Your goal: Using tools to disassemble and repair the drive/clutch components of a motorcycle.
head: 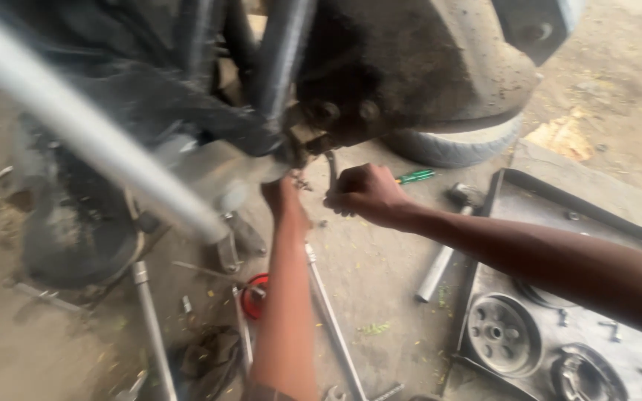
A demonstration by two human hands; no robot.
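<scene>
Work under way on a motorcycle's underside, judged partly stripped: dark tyre (76,223) at left, blurred pale tube (91,141) crossing in front, bolted bracket (339,115) up at centre, second tyre (455,145) behind. Left hand (282,194) raised to the bracket's lower edge, fingertips at a small fitting there; grip too blurred to tell whether closed or loose. Right hand (365,194) just beside it, fist closed round a slim metal wrench (331,167) pointing up toward the bolts. Fastener apparently still seated, so loosening or tightening not finished. On the concrete floor (380,275): long steel rods (332,327), a red round cap (255,295), a green-handled screwdriver (416,177), a hammer (447,238). At right, a shallow dark metal tray (499,193) holding removed parts: a round hub plate with holes (503,334), a brake plate assembly (587,375), a few loose bolts (611,330). Refitting of those seemingly left to do.
</scene>
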